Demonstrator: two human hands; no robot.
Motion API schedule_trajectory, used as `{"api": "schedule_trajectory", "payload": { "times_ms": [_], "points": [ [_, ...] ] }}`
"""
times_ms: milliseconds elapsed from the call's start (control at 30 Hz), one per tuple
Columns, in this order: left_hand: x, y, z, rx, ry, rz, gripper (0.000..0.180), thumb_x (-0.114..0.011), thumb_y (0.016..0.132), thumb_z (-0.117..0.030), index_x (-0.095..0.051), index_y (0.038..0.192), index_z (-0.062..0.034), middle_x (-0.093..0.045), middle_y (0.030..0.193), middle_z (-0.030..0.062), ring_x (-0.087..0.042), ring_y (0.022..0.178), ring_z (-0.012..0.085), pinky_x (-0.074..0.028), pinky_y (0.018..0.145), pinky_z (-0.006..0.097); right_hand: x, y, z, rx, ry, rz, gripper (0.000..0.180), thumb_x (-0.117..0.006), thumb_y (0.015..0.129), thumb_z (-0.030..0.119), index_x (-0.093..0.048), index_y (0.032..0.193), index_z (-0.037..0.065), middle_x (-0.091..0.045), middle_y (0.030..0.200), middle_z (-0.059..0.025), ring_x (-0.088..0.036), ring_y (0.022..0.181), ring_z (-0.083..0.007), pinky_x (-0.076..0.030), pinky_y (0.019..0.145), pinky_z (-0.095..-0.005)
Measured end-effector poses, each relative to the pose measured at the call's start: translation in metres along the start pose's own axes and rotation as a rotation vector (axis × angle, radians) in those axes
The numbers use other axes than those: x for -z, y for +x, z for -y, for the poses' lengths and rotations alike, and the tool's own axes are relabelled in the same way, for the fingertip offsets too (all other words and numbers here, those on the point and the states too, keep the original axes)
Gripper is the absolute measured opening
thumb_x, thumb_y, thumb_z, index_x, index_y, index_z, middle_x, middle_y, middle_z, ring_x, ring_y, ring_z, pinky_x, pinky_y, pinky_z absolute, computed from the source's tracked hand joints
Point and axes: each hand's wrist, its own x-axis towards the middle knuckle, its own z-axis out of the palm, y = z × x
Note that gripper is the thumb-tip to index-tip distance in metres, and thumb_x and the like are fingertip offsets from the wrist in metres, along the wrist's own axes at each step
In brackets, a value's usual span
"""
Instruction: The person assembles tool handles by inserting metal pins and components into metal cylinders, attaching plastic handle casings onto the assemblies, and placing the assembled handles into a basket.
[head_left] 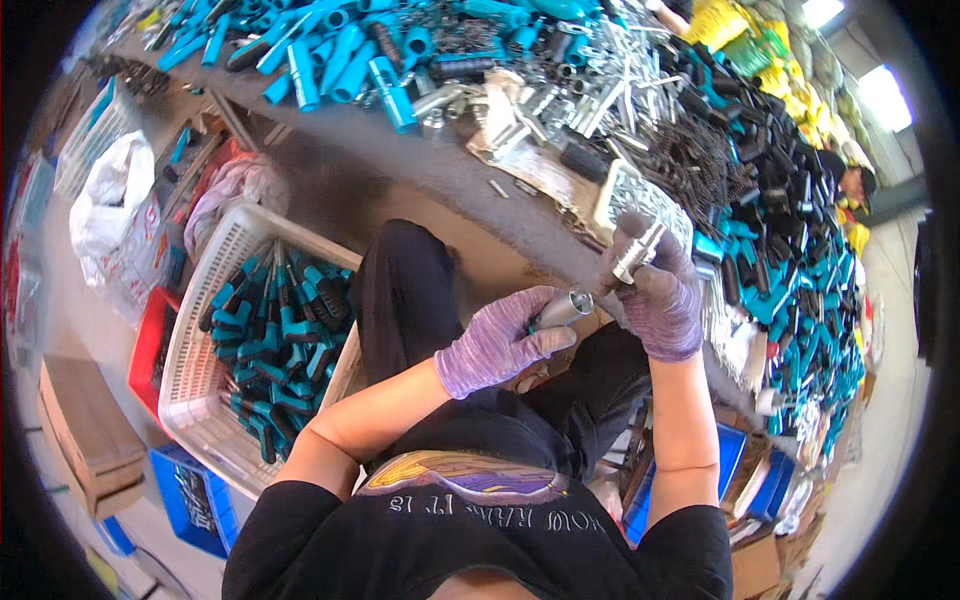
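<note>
My left hand (495, 345), in a purple knitted glove, is closed around a short silver metal tube (566, 309) whose open end faces right. My right hand (668, 312), gloved the same way, pinches a shiny stepped metal shaft piece (638, 253) between thumb and fingers, tilted up to the right. The two parts are apart, held above my lap. Just beyond my right hand, a white tray (606, 205) of small metal parts sits at the bench edge. To my left, a white plastic basket (190, 345) holds teal-and-black handled tools (285, 340).
Across the bench (400, 160) lie heaps of teal tubes (345, 60), dark springs (690, 155) and teal-and-black handles (790, 270). On the left floor are a white plastic bag (120, 210), a red crate (150, 345), a cardboard box (95, 430) and a blue bin (180, 500).
</note>
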Motion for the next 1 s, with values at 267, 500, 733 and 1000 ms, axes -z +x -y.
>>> {"api": "schedule_trajectory", "payload": {
  "times_ms": [267, 500, 733, 1000],
  "points": [
    [-0.027, 0.014, -0.019, -0.018, 0.09, 0.209, 0.04, -0.065, 0.087, -0.034, -0.057, 0.115, -0.0064, -0.062, 0.082, 0.0071, -0.061, 0.071, 0.0112, -0.051, 0.066, 0.028, 0.016, -0.046, 0.052, 0.124, -1.218, 0.167, 0.031, -0.075, 0.076, 0.02, -0.062, 0.1, 0.006, -0.064, 0.092, -0.0116, -0.063, 0.086, -0.0258, -0.05, 0.075, -0.0353],
    [-0.048, 0.0, -0.01, -0.013, 0.261, 0.264, 0.044, -0.063, 0.086, -0.043, -0.058, 0.118, -0.0118, -0.066, 0.096, 0.0114, -0.066, 0.087, 0.0245, -0.05, 0.076, 0.033, 0.03, -0.061, 0.062, -0.024, -1.424, 0.394, 0.034, -0.064, 0.082, 0.039, -0.063, 0.099, 0.009, -0.064, 0.083, -0.0168, -0.063, 0.081, -0.035, -0.05, 0.07, -0.0428],
    [-0.053, 0.003, 0.0, -0.038, 0.347, 0.316, 0.046, -0.064, 0.085, -0.042, -0.058, 0.118, -0.0107, -0.065, 0.1, 0.0136, -0.064, 0.093, 0.0289, -0.049, 0.078, 0.036, 0.025, -0.063, 0.075, -0.292, -1.861, 0.51, 0.039, -0.06, 0.083, 0.046, -0.064, 0.101, 0.012, -0.063, 0.084, -0.0137, -0.063, 0.083, -0.0344, -0.05, 0.075, -0.0432],
    [-0.054, 0.003, 0.003, -0.01, 0.271, 0.317, 0.045, -0.068, 0.083, -0.036, -0.059, 0.115, -0.0059, -0.065, 0.099, 0.0164, -0.064, 0.093, 0.0304, -0.05, 0.079, 0.037, 0.029, -0.064, 0.07, -0.33, -1.766, 0.513, 0.045, -0.059, 0.083, 0.051, -0.063, 0.098, 0.009, -0.064, 0.085, -0.0157, -0.063, 0.082, -0.0355, -0.05, 0.071, -0.0442]
  ]
}}
